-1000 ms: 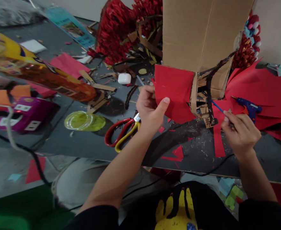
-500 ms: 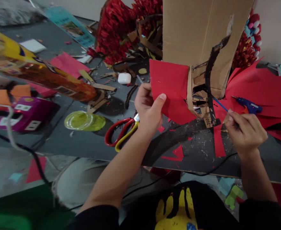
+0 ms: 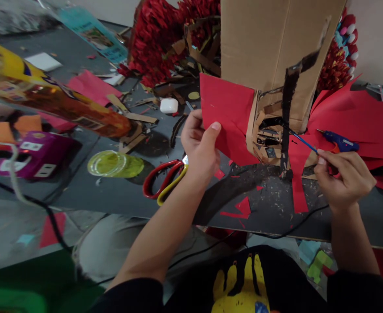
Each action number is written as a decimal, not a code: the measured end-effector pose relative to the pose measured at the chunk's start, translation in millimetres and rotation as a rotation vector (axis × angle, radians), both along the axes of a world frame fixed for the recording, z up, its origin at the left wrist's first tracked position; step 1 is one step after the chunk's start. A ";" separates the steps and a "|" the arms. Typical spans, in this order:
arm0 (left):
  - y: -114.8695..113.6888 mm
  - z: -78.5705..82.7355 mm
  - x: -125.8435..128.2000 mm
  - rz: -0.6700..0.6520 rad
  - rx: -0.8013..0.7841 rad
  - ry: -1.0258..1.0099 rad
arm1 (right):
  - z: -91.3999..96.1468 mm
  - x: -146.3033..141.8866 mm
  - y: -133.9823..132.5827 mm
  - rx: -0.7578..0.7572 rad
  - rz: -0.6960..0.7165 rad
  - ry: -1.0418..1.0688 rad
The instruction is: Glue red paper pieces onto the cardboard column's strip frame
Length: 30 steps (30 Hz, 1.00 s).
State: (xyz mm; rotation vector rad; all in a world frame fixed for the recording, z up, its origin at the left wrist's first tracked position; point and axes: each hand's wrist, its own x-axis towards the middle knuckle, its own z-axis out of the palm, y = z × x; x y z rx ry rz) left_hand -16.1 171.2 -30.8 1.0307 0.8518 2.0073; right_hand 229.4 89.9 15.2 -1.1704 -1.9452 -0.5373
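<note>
Left hand (image 3: 198,142), clamped on the red-papered cardboard piece (image 3: 226,114), turns it — more slatted interior (image 3: 270,141) faces right hand (image 3: 347,176), pinching thin blue stick (image 3: 304,141).

– Spot anything on the left of the counter (image 3: 90,193)?
– Can see a purple box (image 3: 41,152) beside orange pieces (image 3: 28,124), near a bottle of amber liquid (image 3: 57,95).
– And nearer the front edge?
– Can make out a yellow-green jar (image 3: 119,164), with red-and-yellow-handled scissors (image 3: 171,175) to its right.
– Look farther back.
– Can spot a white case (image 3: 169,105), a blue package (image 3: 95,34) and a ruffled red mass (image 3: 159,43).
</note>
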 end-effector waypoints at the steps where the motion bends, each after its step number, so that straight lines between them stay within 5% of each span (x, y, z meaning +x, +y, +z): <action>1: -0.3 0.3 0.2 -0.002 -0.001 -0.002 | 0.3 0.8 0.4 -0.015 0.021 0.009; 11: 0.4 -2.8 -3.4 0.024 0.018 0.025 | -2.6 5.1 2.4 -0.098 0.199 -0.041; 18: 1.0 -14.4 -8.9 -0.008 0.078 0.192 | 18.7 12.0 -1.0 -0.185 0.159 0.014; 24: 4.8 -0.9 -13.2 -0.067 0.035 0.359 | 30.3 28.5 -0.7 -0.552 0.279 0.246; 30: 26.5 3.5 -15.7 -0.150 0.059 0.443 | 14.9 34.1 4.9 -1.069 0.238 0.692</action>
